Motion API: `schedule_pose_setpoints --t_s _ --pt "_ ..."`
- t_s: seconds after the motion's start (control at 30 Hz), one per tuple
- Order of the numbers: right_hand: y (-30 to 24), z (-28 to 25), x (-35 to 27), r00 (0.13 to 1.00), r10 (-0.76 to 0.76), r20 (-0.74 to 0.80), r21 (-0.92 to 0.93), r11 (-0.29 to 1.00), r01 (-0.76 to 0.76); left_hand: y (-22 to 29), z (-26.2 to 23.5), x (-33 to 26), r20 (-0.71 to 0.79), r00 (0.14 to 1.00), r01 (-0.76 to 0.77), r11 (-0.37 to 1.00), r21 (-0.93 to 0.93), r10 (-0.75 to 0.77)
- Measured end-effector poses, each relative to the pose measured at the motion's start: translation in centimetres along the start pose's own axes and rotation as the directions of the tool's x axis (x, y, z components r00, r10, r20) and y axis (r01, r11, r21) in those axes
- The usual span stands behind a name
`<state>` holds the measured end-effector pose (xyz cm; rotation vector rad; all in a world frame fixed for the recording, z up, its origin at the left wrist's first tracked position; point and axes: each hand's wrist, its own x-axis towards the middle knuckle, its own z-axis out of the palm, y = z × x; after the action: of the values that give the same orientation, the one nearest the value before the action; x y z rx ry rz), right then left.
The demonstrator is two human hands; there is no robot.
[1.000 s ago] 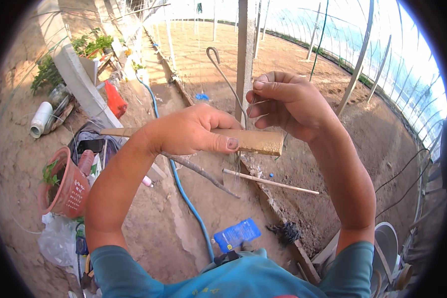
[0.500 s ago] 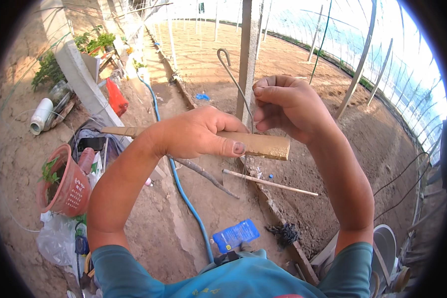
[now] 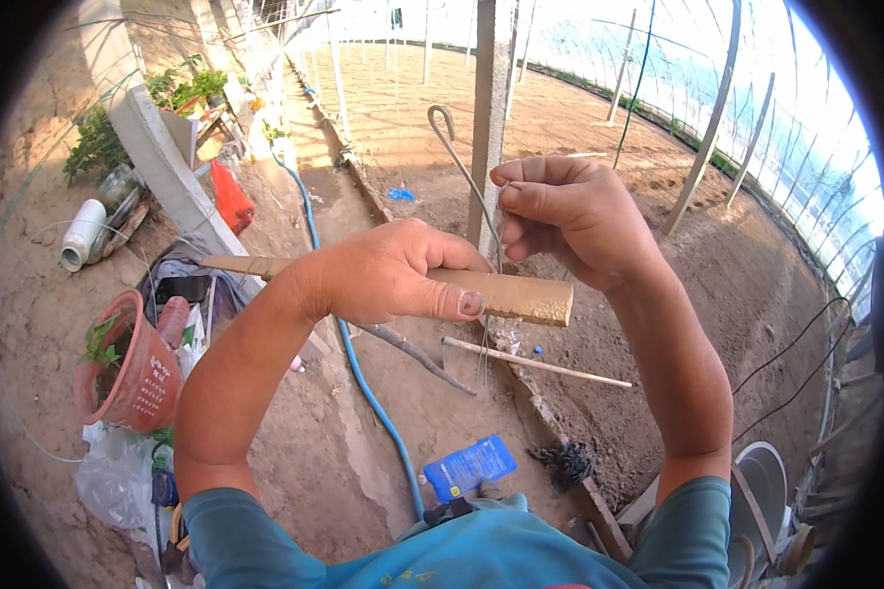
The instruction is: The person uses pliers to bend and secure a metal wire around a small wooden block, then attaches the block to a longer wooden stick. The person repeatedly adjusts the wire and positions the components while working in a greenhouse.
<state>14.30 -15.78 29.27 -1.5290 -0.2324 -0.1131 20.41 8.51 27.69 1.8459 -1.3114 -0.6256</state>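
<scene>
My left hand (image 3: 388, 270) is closed round a long flat wooden slat (image 3: 525, 298) held crosswise, its thumb lying along the near side. The slat's narrower end sticks out to the left beyond my wrist. A thin metal rod with a hooked top (image 3: 459, 162) rises behind the slat, just beyond the fingertips of my left hand; thin wires show below the slat. To the right of the rod and above the slat, my right hand (image 3: 570, 211) has thumb and index finger pinched together. Whatever lies in that pinch is too small to make out.
A concrete post (image 3: 489, 128) stands just beyond my hands. On the ground lie a blue hose (image 3: 363, 383), a pale stick (image 3: 540, 363) and a blue packet (image 3: 469, 468). A red plastic pot (image 3: 147, 378) with a plant sits at left, a grey bucket (image 3: 761, 486) at lower right.
My right hand has shifted slightly left, its index finger reaching a little further toward the hooked rod. My left hand keeps its hold on the slat, dipping very slightly.
</scene>
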Motion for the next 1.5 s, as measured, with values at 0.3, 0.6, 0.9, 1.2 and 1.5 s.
schedule_pose_setpoints --t_s 0.3,0.6,0.9,1.2,1.5 --pt "-0.1 0.4 -0.5 0.991 -0.107 -0.074 -0.068 0.992 0.103 -0.4 0.0 -0.3 -0.027 0.999 -0.025 1.0 0.016 0.026" --pt "0.5 0.9 -0.7 0.983 -0.144 -0.115 -0.044 0.989 0.139 0.3 -0.1 -0.3 -0.005 1.0 0.026 0.999 -0.021 -0.026" --pt "1.1 1.4 -1.1 0.989 -0.137 -0.053 -0.003 0.991 0.137 -0.8 0.6 0.1 -0.256 0.967 -0.072 0.97 -0.232 0.011" --pt "1.5 2.5 -1.4 0.997 -0.07 -0.033 -0.002 0.998 0.07 -0.8 1.0 -1.1 -0.105 0.992 0.04 0.954 -0.297 -0.074" --pt "1.8 3.4 -1.1 0.998 -0.061 -0.013 -0.073 0.996 0.06 -0.6 1.6 -1.0 -0.179 0.979 0.055 0.969 -0.241 -0.1"
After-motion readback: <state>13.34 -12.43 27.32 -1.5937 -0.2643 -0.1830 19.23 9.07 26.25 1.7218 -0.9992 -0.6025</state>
